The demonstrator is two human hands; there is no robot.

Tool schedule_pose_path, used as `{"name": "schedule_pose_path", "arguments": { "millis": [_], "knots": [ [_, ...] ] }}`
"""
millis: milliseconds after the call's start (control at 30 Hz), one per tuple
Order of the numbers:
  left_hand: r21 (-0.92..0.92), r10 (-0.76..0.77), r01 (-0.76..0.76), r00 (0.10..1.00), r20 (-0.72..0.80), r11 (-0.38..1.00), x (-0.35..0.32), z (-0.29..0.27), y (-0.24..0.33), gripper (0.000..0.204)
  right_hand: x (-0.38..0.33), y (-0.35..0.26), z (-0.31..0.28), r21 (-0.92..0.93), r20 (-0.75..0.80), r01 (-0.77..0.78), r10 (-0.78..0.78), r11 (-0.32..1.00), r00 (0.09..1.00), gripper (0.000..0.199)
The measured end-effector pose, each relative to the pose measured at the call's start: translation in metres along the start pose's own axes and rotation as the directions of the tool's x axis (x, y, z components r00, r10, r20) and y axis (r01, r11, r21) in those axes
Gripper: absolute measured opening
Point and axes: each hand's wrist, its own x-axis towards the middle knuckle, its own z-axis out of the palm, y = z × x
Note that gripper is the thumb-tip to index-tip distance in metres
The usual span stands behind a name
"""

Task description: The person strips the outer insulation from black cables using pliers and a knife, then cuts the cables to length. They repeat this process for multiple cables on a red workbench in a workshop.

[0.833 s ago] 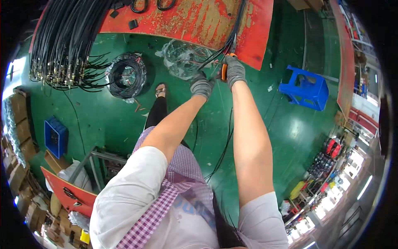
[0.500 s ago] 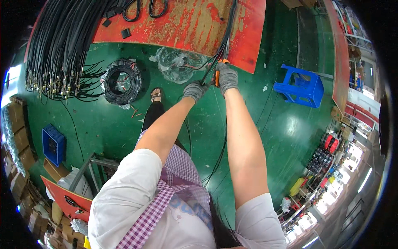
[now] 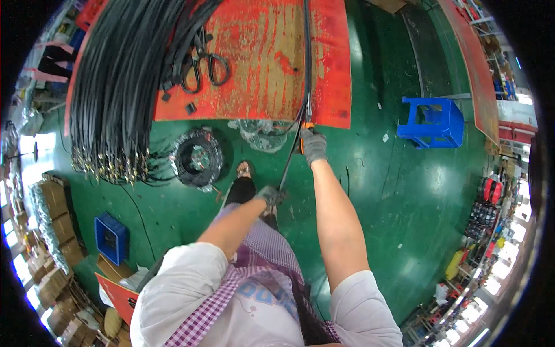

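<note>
Black cables [image 3: 307, 52] run down the red, worn tabletop [image 3: 254, 63] and hang over its front edge. My right hand [image 3: 314, 146], in a grey glove, is closed around an orange-handled hand tool [image 3: 308, 125] beside the cables at that edge. The tool's head is partly hidden, so its exact kind is unclear. Lower and closer to my body, my gloved left hand [image 3: 270, 196] grips the hanging cables, which stretch taut up toward the right hand. Slight blur softens the left fingers. Black-handled scissors [image 3: 218, 69] lie on the tabletop.
A thick bundle of black cables [image 3: 118, 98] with brass-coloured ends drapes off the table's left. On the green floor are a wrapped cable coil [image 3: 215, 156], crumpled clear plastic [image 3: 263, 139], a blue stool [image 3: 445, 124] and a blue crate [image 3: 111, 238]. Cardboard boxes [image 3: 55, 199] stand far left.
My left hand has moved down toward my body along the cables, away from the right hand. The right hand stays at the table edge with the orange-handled tool. The view has shifted.
</note>
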Motion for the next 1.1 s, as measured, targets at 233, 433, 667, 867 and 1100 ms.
{"name": "schedule_pose_path", "arguments": {
  "millis": [233, 433, 667, 867, 1100],
  "knots": [
    [-0.111, -0.23, 0.223, 0.972, -0.053, 0.968, -0.049, 0.009, 0.007, 0.047, 0.008, 0.003, 0.011, 0.047, -0.102, 0.005, -0.001, 0.999, 0.995, 0.03],
    [0.164, -0.066, 0.079, 0.994, -0.084, 0.983, -0.064, -0.006, 0.028, 0.061, 0.02, 0.013, 0.028, 0.02, -0.121, 0.057, -0.054, 0.998, 0.991, 0.023],
    [-0.253, -0.197, 0.155, 0.968, -0.152, 0.955, -0.128, -0.06, 0.195, 0.031, 0.019, 0.0, -0.001, -0.349, 0.063, 0.097, -0.08, 0.932, 0.995, 0.035],
    [-0.496, -0.146, 0.112, 0.989, -0.03, 0.861, -0.043, 0.032, 0.025, 0.024, 0.014, -0.011, 0.012, -0.278, -0.011, 0.022, -0.026, 0.96, 1.0, 0.038],
    [-0.064, -0.065, 0.05, 0.964, -0.26, 0.997, -0.064, 0.005, 0.057, 0.038, 0.008, -0.025, -0.005, -0.282, 0.071, 0.012, 0.008, 0.959, 0.997, 0.035]
  ]
}}
